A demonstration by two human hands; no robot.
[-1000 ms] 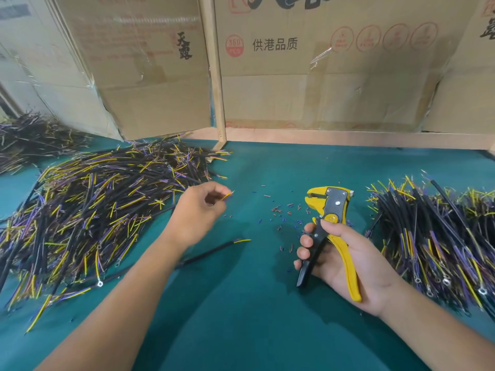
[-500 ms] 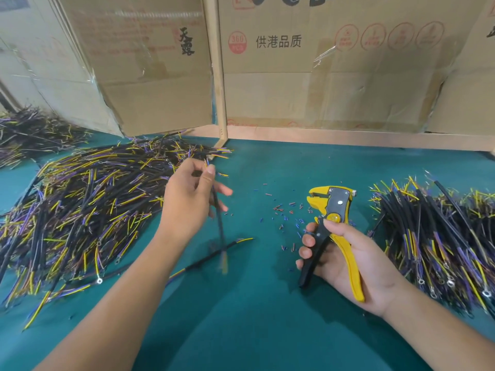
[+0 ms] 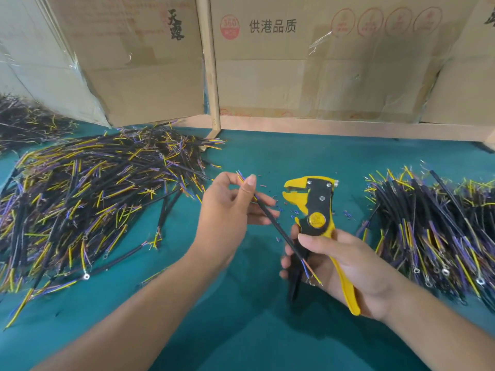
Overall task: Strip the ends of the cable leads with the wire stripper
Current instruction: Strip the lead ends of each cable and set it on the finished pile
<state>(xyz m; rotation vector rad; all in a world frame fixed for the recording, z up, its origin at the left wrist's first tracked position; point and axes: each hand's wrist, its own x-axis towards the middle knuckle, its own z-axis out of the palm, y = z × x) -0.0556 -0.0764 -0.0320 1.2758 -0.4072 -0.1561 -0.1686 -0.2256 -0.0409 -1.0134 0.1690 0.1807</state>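
A heap of cables (image 3: 88, 199) lies at the left on a green table (image 3: 254, 330). The left hand (image 3: 227, 210) pinches one thin black cable (image 3: 278, 228) near its upper end, where yellow and blue leads (image 3: 241, 177) fan out. The cable slants down to the right, its lower end crossing the right hand (image 3: 348, 266), which grips a yellow stripper (image 3: 316, 210) by its handles, jaws open and pointing left. The cable looks light and bendy, best held on the sleeve just behind the leads. Another heap (image 3: 434, 226) lies far right.
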